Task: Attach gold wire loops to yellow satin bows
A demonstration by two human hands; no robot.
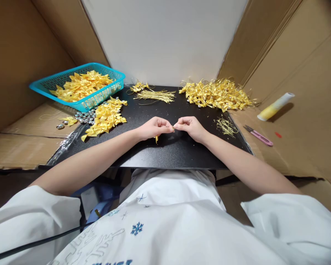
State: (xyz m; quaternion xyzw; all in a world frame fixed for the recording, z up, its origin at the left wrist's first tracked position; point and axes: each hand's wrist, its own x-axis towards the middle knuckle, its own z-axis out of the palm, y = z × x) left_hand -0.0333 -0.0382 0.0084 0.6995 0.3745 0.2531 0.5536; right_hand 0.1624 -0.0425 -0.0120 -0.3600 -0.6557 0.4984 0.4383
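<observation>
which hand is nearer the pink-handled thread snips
Right. The right hand is left of the pink-handled thread snips; the left hand is farther left, just beyond the right hand.

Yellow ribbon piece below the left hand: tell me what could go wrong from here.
The yellow ribbon piece is small and partly hidden by the left hand, whose pinched fingertips are close to those of the right hand; the grip might slip.

Loose silver beads lie beside the yellow ribbon pile, so a stray brush could scatter them.

The pink-handled snips point toward the black table; a careless reach right may meet their tips.
</observation>
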